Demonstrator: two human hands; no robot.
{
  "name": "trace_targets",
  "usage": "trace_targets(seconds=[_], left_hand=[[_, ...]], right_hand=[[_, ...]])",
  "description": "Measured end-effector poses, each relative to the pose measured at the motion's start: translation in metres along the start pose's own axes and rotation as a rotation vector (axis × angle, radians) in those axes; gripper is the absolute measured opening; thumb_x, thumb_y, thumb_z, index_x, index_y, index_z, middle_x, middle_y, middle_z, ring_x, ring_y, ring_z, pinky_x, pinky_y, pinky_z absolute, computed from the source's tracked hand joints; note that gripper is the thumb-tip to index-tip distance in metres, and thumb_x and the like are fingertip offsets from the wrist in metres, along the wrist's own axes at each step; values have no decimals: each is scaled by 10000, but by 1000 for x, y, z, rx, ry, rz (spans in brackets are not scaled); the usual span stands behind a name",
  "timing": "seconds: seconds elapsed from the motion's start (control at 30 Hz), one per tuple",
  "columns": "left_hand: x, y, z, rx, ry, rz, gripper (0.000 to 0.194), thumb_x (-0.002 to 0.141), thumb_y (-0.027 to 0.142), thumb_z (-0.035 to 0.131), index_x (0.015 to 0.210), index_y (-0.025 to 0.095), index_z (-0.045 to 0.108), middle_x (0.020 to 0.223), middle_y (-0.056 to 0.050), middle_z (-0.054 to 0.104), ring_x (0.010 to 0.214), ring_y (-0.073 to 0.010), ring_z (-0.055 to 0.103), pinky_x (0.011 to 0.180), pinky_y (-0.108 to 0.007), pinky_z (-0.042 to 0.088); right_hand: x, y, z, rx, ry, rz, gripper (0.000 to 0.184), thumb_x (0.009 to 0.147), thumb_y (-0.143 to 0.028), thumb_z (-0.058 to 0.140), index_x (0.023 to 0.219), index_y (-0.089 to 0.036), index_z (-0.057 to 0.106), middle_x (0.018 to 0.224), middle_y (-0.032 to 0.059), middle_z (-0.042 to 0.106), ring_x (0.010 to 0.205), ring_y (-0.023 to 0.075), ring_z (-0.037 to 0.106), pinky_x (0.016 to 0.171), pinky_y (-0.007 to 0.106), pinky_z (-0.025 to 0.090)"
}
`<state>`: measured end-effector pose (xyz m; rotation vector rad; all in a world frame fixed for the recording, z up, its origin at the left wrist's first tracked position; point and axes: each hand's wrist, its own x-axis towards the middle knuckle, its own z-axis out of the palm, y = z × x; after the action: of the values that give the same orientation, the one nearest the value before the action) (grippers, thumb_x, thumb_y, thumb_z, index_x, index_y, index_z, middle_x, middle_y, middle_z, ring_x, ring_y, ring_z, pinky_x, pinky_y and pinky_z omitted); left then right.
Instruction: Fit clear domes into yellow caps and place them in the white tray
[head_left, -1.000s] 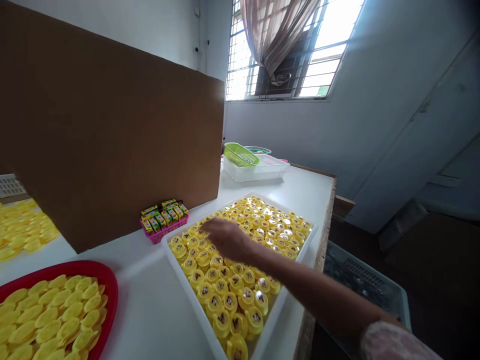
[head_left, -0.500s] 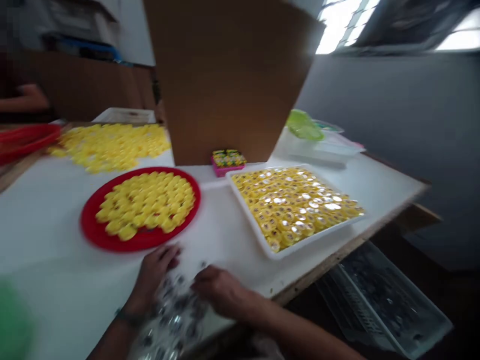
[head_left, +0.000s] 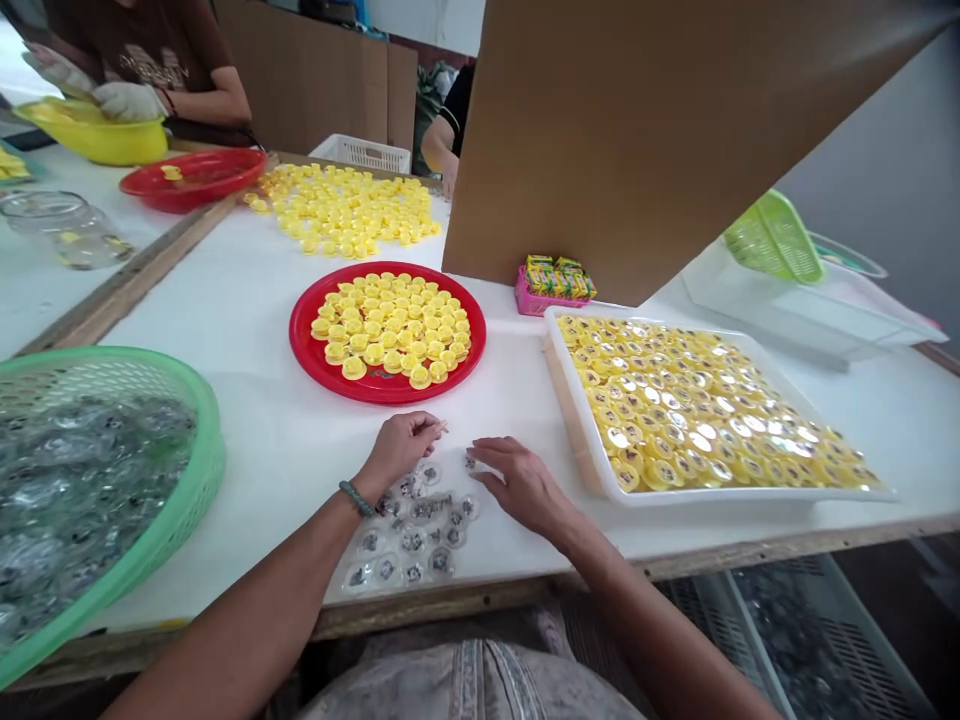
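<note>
Left hand (head_left: 401, 450): fingertips pinched together; I can't make out what they hold.
Right hand (head_left: 521, 485): spread open, just beside the clear plastic cups (head_left: 412, 525).

This is a manual assembly workshop: a long white workbench (head_left: 247, 420) is stretching ahead of the left hand (head_left: 401, 450) and right hand (head_left: 521, 485), a white tray of yellow caps (head_left: 581, 450) is sitting rightward, and a gloved co-worker (head_left: 135, 60) is working farther along.

- White-topped wooden work table (head_left: 255, 440)
- Round red plastic plate (head_left: 302, 340) of yellow caps
- White rectangular plastic tray (head_left: 577, 440) packed with yellow caps
- Round green plastic basket (head_left: 214, 450) heaped with clear pieces
- Loose clear plastic discs (head_left: 409, 525)
- Scattered yellow caps (head_left: 345, 210)
- Small pink basket (head_left: 534, 300)
</note>
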<state>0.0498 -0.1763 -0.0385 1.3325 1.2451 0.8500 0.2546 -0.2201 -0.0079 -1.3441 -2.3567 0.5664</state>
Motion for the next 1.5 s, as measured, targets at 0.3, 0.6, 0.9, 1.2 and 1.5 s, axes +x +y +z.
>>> trace_targets(seconds=[0.3, 0.6, 0.9, 1.2, 1.5], left_hand=[[3, 8, 5, 144, -64, 102, 182, 776, 314, 569, 827, 182, 684, 762, -32, 674, 716, -209, 614, 621, -271, 465], [10, 0, 14, 113, -25, 99, 207, 641, 149, 612, 840, 188, 650, 751, -20, 652, 702, -195, 602, 641, -269, 468], [8, 8, 17, -37, -31, 16, 169, 725, 293, 639, 825, 157, 631, 748, -36, 643, 686, -181, 574, 627, -266, 445], [2, 20, 27, -327, -56, -34, 247, 730, 319, 707, 901, 144, 679, 849, -69, 672, 771, -187, 574, 700, -260, 441], [-3, 24, 28, -350, 53, -50, 202, 723, 327, 731, 775, 140, 676, 682, -26, 622, 631, -131, 498, 593, -217, 397]], right_hand=[[25, 8, 18, -24, 20, 7, 317, 756, -109, 592, 1059, -200, 584, 951, 61, 624, 862, 182, 580, 742, 275, 465], [40, 16, 30, 187, 85, 168, 319, 765, -173, 639, 1078, -210, 587, 959, 50, 546, 718, 130, 556, 652, 247, 459], [35, 21, 26, 409, 124, 256, 101, 740, -208, 655, 782, -192, 564, 706, -15, 568, 633, 125, 503, 586, 235, 395], [43, 16, 17, 1260, 275, 488, 227, 635, -318, 739, 730, -172, 594, 670, -14, 591, 596, 118, 556, 615, 263, 467], [41, 8, 14, 1283, 302, 454, 215, 706, -349, 705, 738, -156, 617, 651, 13, 626, 633, 131, 578, 636, 273, 475]])
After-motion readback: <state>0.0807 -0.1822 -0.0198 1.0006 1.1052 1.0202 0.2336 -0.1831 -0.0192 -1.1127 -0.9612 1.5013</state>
